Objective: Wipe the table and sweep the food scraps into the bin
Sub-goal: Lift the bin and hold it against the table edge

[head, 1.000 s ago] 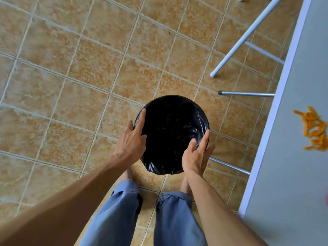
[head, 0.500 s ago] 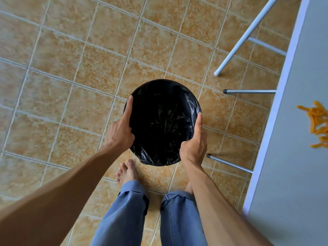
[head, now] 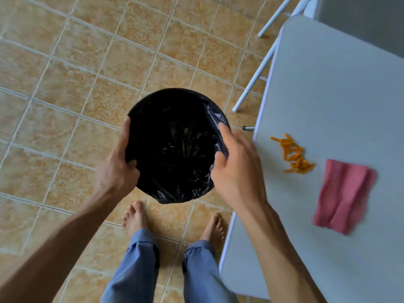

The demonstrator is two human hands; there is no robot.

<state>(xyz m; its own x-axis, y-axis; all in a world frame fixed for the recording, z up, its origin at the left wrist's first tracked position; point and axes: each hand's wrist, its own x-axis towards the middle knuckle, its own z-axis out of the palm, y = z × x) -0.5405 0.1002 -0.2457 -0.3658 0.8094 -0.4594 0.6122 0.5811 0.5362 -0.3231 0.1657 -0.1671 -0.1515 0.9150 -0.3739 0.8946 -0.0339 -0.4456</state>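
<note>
I hold a round bin lined with a black bag [head: 175, 94] above the tiled floor, just left of the grey table [head: 338, 88]. My left hand [head: 115, 169] grips the bin's left rim, thumb inside. My right hand [head: 238, 169] is at the right rim with its fingers spread, fingertips just touching the bag, not clasping it. A few orange bits lie deep in the bin. A small pile of orange food scraps [head: 293, 156] lies on the table near its left edge. A folded pink cloth [head: 343, 195] lies just right of the scraps.
White table legs and crossbars [head: 253, 79] slant down to the floor beyond the bin. My bare feet [head: 134, 217] and blue trouser legs stand below it on the tan floor tiles. A darker surface shows past the table's far edge.
The bin has come up and to the right, close to the table edge. My right hand has loosened from its rim and spread open. The view has swung right, bringing the cloth into sight.
</note>
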